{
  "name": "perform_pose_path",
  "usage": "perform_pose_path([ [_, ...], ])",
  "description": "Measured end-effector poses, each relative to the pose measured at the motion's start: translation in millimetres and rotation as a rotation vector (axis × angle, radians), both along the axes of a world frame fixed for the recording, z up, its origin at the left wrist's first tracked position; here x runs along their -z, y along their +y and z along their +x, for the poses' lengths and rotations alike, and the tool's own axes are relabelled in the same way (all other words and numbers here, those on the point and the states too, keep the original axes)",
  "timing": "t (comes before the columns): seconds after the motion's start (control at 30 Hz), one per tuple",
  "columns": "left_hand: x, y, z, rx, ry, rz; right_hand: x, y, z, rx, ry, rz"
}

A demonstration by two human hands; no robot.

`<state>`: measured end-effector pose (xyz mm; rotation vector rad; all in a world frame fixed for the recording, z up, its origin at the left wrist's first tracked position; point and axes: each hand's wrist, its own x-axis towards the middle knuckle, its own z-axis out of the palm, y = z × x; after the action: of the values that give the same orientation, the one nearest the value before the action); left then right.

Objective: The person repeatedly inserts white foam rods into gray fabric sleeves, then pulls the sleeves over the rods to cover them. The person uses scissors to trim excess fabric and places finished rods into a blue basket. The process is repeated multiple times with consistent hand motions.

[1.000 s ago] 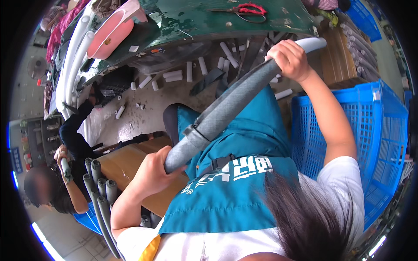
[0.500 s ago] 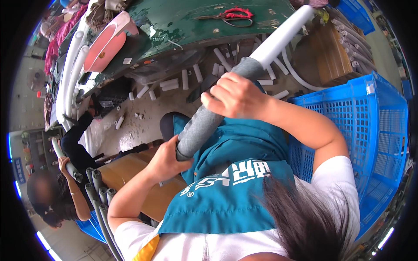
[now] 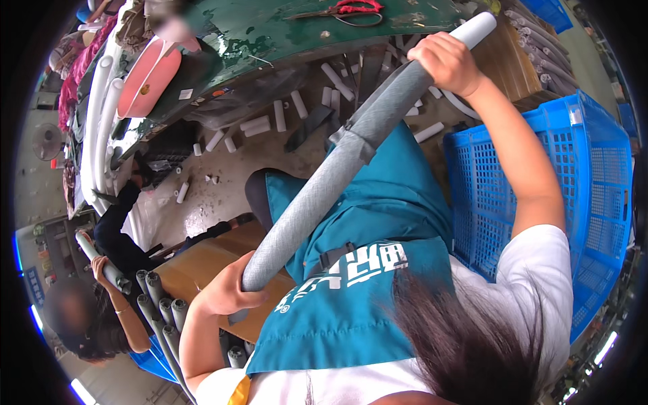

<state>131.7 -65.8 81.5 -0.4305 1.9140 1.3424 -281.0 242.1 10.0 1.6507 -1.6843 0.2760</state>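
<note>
The left hand (image 3: 226,291) grips the lower end of a long grey foam sleeve (image 3: 331,175) at about 7 o'clock. The right hand (image 3: 447,62) is closed round its upper part at 1 o'clock, where a white pipe (image 3: 476,28) pokes out of the sleeve. The sleeve slants across a teal apron (image 3: 364,270). A blue crate (image 3: 540,182) stands at 3 o'clock; red-handled scissors (image 3: 344,9) lie on the green table (image 3: 270,30) at 12 o'clock.

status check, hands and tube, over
Left hand grips lower end of grey sleeve. Right hand grips near top of white tube. Nothing in the way.
</note>
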Motion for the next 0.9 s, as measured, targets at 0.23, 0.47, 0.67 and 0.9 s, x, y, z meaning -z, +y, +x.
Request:
perform_pose_path([
  [0.23, 27, -2, -4, 0.027, 0.007, 0.007, -24, -41, 65, -0.102, 0.015, -0.029],
  [0.47, -15, -1, -6, -0.055, 0.013, -0.073, -9, -44, 39, -0.122, 0.143, -0.089],
  [0.67, -9, -36, 45, -0.133, 0.011, -0.092, 0, 5, -23, 0.047, -0.023, -0.064],
  [0.9, -28, -23, -4, -0.021, 0.4, -0.875, -8, -39, 43, 0.07, -0.159, -0.107],
])
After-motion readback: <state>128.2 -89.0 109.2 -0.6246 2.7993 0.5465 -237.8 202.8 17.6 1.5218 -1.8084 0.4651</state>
